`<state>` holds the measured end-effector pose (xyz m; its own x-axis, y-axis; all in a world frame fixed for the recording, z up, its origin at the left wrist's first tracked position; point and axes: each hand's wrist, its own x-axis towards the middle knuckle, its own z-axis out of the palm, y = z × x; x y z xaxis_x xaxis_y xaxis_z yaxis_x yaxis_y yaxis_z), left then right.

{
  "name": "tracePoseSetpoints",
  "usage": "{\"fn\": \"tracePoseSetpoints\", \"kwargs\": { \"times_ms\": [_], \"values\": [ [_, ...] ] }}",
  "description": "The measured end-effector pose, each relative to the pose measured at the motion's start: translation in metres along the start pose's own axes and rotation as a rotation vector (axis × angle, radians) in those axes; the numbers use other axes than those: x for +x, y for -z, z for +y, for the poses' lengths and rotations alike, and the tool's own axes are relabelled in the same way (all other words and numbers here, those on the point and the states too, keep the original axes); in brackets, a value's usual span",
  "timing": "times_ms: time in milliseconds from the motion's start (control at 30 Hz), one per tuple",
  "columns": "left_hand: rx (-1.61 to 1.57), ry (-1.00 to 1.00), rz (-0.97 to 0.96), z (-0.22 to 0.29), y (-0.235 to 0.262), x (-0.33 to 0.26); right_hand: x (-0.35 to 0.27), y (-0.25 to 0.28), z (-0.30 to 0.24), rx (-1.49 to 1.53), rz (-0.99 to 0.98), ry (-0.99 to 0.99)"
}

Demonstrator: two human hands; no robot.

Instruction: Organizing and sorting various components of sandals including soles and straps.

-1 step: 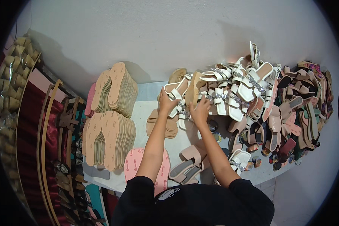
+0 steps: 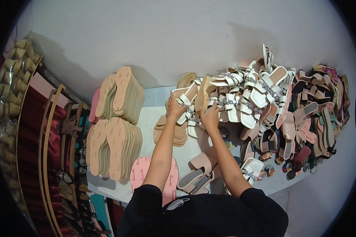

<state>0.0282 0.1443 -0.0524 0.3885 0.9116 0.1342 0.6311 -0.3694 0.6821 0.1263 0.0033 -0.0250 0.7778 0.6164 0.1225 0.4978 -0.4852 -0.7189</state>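
Note:
Both my hands reach to the left edge of a heap of white sandals (image 2: pixel 245 94) with jewelled straps on a white table (image 2: pixel 154 114). My left hand (image 2: pixel 175 108) grips a white sandal (image 2: pixel 184 94) at the heap's near left corner. Beside it, my right hand (image 2: pixel 210 117) holds a sandal (image 2: pixel 203 91) turned on edge so its tan sole shows. The two hands are close together, a few fingers' width apart. My fingertips are partly hidden among the straps.
Two tall stacks of tan insoles (image 2: pixel 122 94) (image 2: pixel 114 146) stand at the left. Pink insoles (image 2: pixel 140 170), a low stack of tan soles (image 2: pixel 168 132) and beige slides (image 2: pixel 199 170) lie near me. Mixed pink and dark sandals (image 2: pixel 312 114) fill the right. A dark red rack (image 2: pixel 35 138) runs along the left.

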Motion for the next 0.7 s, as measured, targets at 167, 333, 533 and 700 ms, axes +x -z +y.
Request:
{"fn": "tracePoseSetpoints", "kwargs": {
  "times_ms": [167,333,533,700],
  "values": [
    [-0.087,-0.146,0.016,0.021,-0.006,0.002,0.020,-0.008,-0.008,0.029,-0.042,0.031],
    [-0.135,-0.157,0.044,0.014,-0.002,0.014,0.039,-0.018,-0.014,0.019,-0.067,-0.074],
    [-0.488,-0.221,0.050,0.025,-0.016,0.015,0.043,-0.018,0.003,0.241,0.030,0.030],
    [-0.605,-0.179,0.082,0.056,0.007,-0.011,0.034,0.010,-0.014,0.275,0.038,0.186]
  ]
}}
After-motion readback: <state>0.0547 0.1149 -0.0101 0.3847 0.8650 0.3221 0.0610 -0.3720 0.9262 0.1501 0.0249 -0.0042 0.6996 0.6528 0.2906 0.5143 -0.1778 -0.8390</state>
